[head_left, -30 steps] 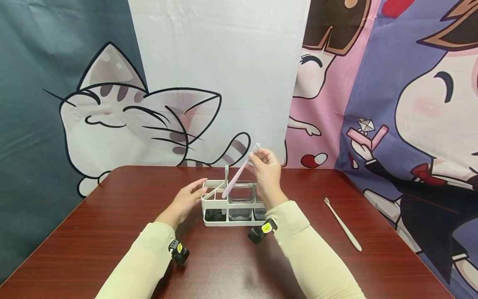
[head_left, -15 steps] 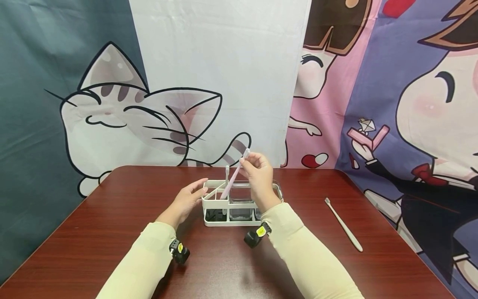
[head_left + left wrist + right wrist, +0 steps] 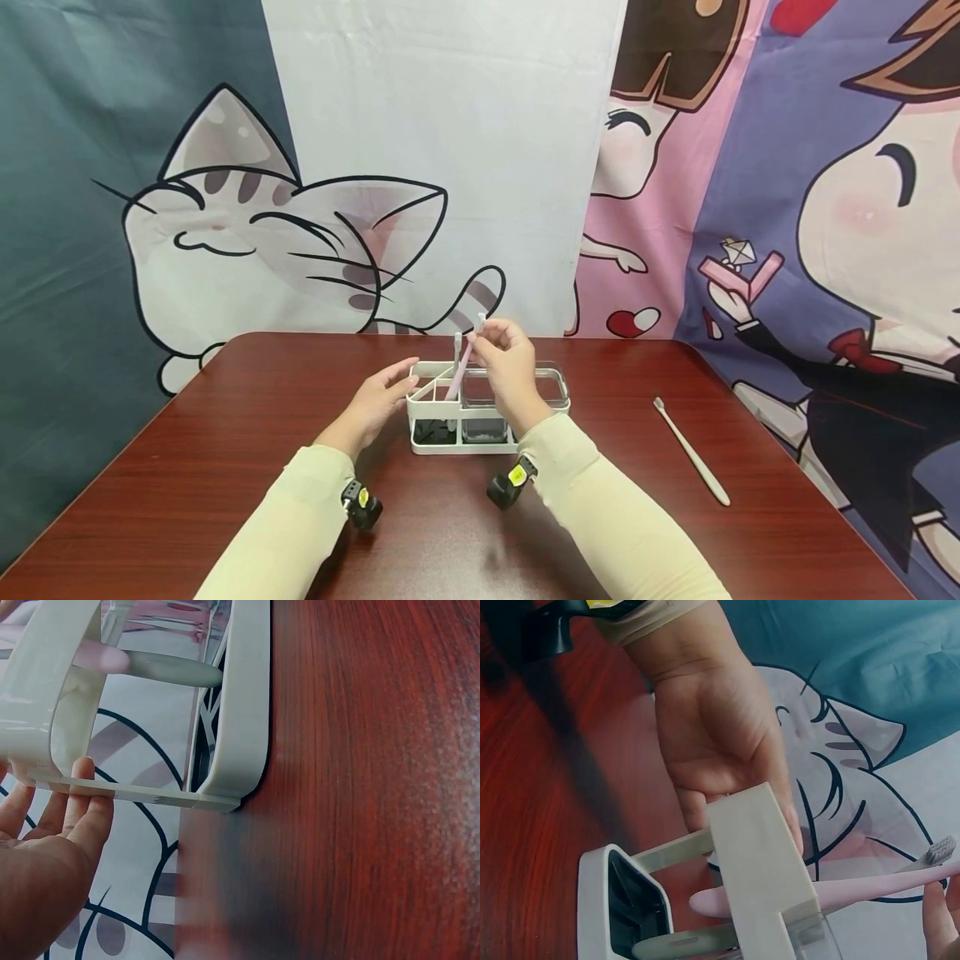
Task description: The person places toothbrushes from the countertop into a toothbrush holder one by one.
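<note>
A white toothbrush rack (image 3: 435, 410) stands mid-table with clear cups in its right part. My right hand (image 3: 510, 367) pinches a pink toothbrush (image 3: 461, 371) near its head. The brush leans down into a left compartment; in the left wrist view its rounded end (image 3: 105, 658) pokes below the rack's upper band. Beside it stands a grey-green toothbrush (image 3: 457, 350), whose handle (image 3: 172, 669) reaches the rack's base. With fairly straight fingers, my left hand (image 3: 375, 408) rests against the rack's left end; its fingertips (image 3: 82, 771) touch a corner post.
A white toothbrush (image 3: 692, 454) lies on the reddish-brown table (image 3: 225, 467) to the right. Behind the far edge hangs a cartoon-printed cloth (image 3: 450, 167). Dark liners (image 3: 634, 907) sit in the rack's base.
My right hand has moved left and down with the pink toothbrush, which now stands steeper and lower in the rack. My left hand has stayed at the rack's left end.
</note>
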{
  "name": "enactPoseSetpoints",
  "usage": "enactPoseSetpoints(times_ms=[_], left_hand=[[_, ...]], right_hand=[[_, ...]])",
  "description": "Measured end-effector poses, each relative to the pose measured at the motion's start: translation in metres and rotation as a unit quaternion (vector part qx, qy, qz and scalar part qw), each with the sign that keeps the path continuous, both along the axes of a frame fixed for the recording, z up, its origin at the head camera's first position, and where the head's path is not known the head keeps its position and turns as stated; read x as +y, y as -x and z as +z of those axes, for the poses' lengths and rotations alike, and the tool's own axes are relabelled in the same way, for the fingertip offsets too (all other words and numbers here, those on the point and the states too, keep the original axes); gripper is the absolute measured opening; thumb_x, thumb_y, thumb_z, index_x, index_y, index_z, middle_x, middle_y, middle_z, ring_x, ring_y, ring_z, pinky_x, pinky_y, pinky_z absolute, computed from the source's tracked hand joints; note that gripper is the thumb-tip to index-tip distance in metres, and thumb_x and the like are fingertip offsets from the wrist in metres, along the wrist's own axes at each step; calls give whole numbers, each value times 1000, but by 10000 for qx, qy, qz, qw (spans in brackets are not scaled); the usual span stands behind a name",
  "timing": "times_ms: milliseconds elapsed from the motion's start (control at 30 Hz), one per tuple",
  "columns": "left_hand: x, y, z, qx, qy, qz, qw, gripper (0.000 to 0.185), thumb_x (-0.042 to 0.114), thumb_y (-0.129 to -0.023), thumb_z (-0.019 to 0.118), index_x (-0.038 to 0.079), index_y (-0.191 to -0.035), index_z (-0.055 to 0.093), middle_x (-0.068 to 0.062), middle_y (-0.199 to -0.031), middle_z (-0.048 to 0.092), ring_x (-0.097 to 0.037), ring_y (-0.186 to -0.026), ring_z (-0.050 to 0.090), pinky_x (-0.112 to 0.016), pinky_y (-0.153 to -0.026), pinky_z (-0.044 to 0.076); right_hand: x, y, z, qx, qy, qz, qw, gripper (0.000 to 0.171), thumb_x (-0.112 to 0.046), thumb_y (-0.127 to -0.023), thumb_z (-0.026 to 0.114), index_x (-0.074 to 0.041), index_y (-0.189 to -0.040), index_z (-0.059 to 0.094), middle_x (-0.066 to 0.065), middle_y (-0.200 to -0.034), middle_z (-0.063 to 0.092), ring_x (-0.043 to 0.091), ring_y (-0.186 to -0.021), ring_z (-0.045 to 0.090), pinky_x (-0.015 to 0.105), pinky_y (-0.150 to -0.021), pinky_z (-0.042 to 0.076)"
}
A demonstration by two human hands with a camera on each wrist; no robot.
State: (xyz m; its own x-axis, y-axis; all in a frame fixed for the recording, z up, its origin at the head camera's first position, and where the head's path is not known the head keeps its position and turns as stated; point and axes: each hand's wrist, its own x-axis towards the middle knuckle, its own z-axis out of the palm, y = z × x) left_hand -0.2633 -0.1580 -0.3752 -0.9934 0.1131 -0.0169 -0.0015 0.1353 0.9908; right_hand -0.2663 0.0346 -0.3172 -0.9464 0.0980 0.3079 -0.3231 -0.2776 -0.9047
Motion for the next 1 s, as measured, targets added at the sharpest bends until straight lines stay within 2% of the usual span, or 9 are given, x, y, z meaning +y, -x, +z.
enactPoseSetpoints(times_ms=[133, 333, 567, 800, 1000], left_hand=[[1, -1, 0, 25, -38, 1, 10000, 51, 17, -101, 50, 6, -149, 35, -20, -151, 33, -35, -126, 49, -47, -110, 35], [1, -1, -1, 22, -79, 7, 10000, 51, 17, -101, 50, 6, -148, 36, -21, -150, 34, -36, -126, 50, -49, -111, 34], [0, 0, -1, -3, 25, 42, 10000, 51, 18, -101, 50, 8, -149, 36, -19, -150, 35, -35, -127, 49, -48, -110, 36], [0, 1, -3, 26, 10, 3, 10000, 51, 19, -101, 51, 8, -148, 36, -19, -151, 34, -36, -128, 48, -47, -110, 35], [0, 2, -3, -2, -5, 19, 10000, 51, 20, -101, 51, 9, -148, 37, -19, -151, 34, -36, -128, 48, -47, -110, 35]], right_hand=[[-1, 0, -3, -19, -42, 58, 10000, 19, 10, -84, 64, 12, -100, 56, 1, -80, 59, 11, -74, 58, 29, -70, 59], [-3, -2, -10, 12, -18, 128, 9999, 14, 13, -82, 64, 4, -91, 59, -1, -77, 60, 9, -71, 58, 24, -67, 57], [-6, -2, -15, 44, -118, 222, 9997, 14, 14, -81, 63, 11, -93, 56, -2, -77, 61, 8, -72, 59, 24, -67, 58], [-6, -3, -17, -105, -240, 157, 9995, 13, 13, -81, 64, 3, -89, 59, 1, -78, 61, 8, -73, 61, 21, -65, 56], [-5, -4, -20, -156, -402, 117, 9990, 14, 12, -82, 66, 2, -90, 60, 2, -80, 61, 8, -74, 62, 23, -67, 57]])
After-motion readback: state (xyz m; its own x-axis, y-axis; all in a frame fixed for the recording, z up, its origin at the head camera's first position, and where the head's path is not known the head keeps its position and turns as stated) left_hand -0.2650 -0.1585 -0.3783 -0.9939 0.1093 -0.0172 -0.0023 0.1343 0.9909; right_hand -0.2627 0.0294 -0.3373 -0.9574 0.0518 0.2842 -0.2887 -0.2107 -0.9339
